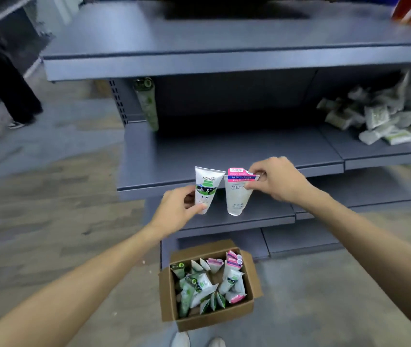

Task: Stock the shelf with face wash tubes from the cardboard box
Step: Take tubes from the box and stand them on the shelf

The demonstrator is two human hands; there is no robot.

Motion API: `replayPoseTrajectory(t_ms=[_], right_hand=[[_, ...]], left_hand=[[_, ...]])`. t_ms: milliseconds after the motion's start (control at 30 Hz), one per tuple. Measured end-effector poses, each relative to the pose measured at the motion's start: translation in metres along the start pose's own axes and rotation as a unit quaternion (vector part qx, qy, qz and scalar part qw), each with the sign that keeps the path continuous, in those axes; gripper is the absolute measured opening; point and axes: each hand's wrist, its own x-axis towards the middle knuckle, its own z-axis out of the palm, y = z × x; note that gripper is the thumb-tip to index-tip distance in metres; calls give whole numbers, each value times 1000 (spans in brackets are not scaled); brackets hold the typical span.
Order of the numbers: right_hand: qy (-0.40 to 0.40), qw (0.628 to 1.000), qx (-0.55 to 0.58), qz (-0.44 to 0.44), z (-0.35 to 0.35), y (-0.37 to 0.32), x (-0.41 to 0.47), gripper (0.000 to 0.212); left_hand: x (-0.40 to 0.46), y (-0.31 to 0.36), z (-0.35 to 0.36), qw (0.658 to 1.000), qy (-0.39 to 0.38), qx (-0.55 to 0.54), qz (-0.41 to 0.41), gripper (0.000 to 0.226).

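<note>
My left hand (176, 211) grips a white tube with a green label (206, 189) near its cap end. My right hand (277, 180) pinches the top of a clear tube with a pink band (237, 194). Both tubes hang cap down in front of the edge of the grey middle shelf (224, 151). Below on the floor stands the open cardboard box (169, 284), holding several more green and pink tubes. One green tube (146, 103) leans upright at the left back of the middle shelf.
White packets (379, 121) are piled on the right shelf section. A bare upper shelf (199, 46) overhangs. Lower shelves sit behind the box. Another person's dark legs (6, 78) stand on the left floor. My white shoes (199, 340) are near the box.
</note>
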Motion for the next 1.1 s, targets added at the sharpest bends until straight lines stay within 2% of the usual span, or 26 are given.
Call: replayPoseTrajectory(t_ms=[433,867,1100], right_hand=[[43,998,44,-28,-53,-34,38,20],[36,997,62,-17,-26,-33,89,28],[29,998,60,-7,-17,-20,109,25]], left_hand=[[22,26,-48,996,92,1,10,26],[37,9,-53,989,137,-10,-47,27],[47,-2,-55,987,149,-16,-66,26]])
